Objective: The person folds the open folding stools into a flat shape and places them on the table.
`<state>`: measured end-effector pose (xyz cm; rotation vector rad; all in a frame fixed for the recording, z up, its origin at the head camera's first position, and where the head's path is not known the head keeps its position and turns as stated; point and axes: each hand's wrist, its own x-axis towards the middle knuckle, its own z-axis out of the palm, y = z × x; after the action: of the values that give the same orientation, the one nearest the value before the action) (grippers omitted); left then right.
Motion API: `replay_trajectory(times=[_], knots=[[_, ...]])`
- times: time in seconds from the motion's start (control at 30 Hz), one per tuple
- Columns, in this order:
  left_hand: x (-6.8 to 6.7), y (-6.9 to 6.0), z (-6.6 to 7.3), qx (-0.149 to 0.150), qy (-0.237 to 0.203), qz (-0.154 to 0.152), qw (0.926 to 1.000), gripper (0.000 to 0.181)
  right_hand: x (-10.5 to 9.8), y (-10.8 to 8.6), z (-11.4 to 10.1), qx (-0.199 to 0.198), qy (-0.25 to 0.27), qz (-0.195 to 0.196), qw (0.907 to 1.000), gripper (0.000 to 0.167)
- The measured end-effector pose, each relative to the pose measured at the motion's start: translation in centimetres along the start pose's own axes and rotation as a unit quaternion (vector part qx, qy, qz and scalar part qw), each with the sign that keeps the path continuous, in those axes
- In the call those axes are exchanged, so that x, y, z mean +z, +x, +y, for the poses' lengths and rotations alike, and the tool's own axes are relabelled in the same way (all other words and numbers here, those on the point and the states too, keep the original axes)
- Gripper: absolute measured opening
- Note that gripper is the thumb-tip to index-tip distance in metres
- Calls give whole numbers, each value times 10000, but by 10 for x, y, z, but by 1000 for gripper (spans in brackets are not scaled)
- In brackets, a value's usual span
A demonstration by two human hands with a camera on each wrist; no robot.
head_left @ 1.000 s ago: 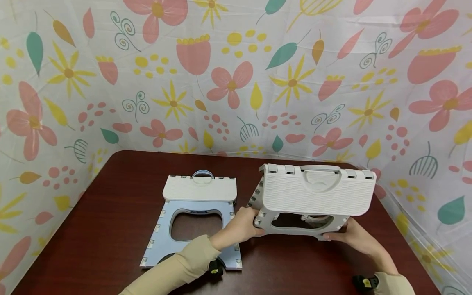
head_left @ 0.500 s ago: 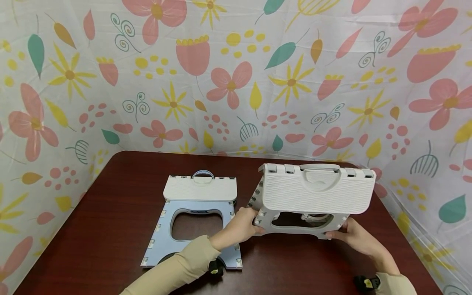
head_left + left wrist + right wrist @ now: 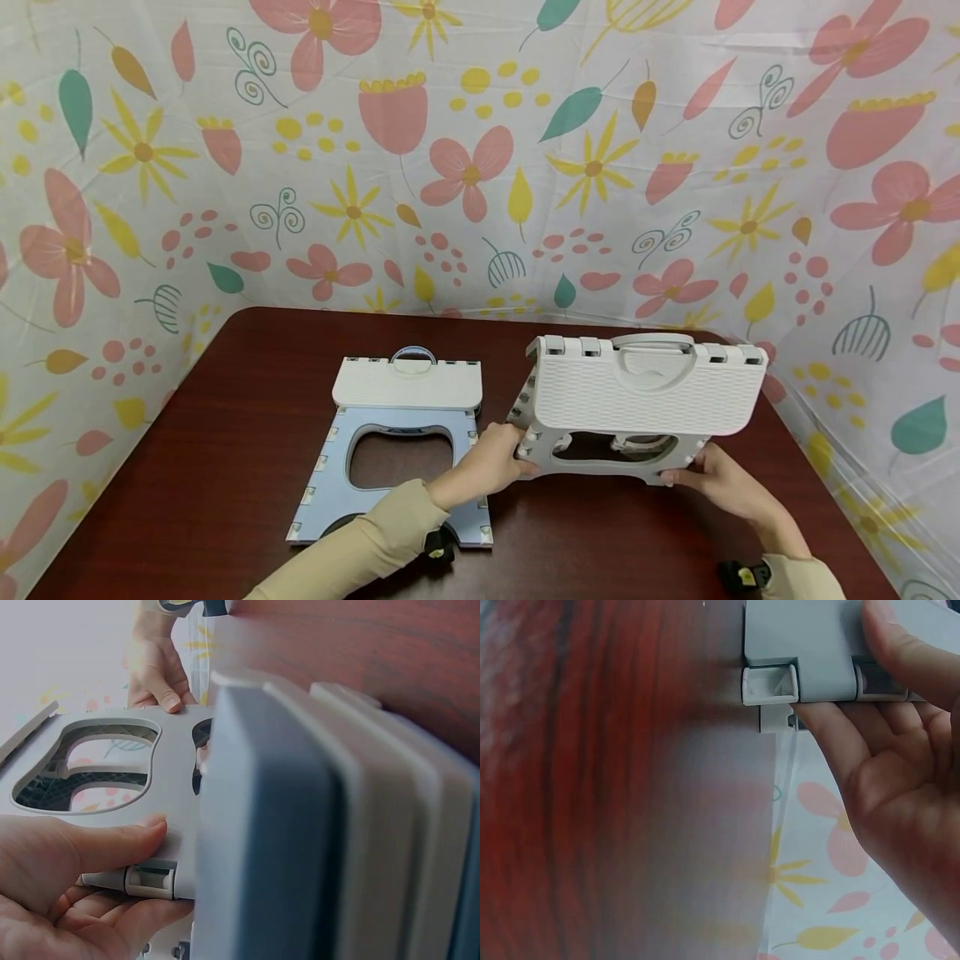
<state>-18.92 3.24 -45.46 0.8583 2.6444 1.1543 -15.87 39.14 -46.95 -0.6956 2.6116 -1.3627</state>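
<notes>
A white and grey folding step stool (image 3: 648,392) stands partly unfolded on the right half of the table, its white textured top tilted toward me and its handle upward. My left hand (image 3: 491,457) grips the stool's lower left leg edge; in the left wrist view the thumb presses the front face and the fingers curl behind a hinge. At the lower right leg my right hand (image 3: 726,483) pinches the edge, thumb in front and fingers behind, as the right wrist view also shows. A blue and white folding stool (image 3: 408,383) lies folded flat beside my left forearm.
The dark red-brown wooden table (image 3: 225,417) carries both stools. Behind it hangs a white curtain (image 3: 480,167) printed with flowers and leaves. My left forearm crosses over the blue stool's lower right corner.
The white stool's top edge has shifted very slightly. Both hands keep their hold in the same places, and the blue stool stays still.
</notes>
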Motion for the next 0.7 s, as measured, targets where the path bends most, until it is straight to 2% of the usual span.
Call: replay_trajectory(times=[0.27, 0.7], knots=[[0, 0, 0, 42, 24, -11, 10000, 14, 0, 1, 1, -136, -110, 0, 9998, 4], [0, 0, -1, 56, 36, -22, 10000, 17, -1, 1, 1, -91, -74, -43, 9999, 4]])
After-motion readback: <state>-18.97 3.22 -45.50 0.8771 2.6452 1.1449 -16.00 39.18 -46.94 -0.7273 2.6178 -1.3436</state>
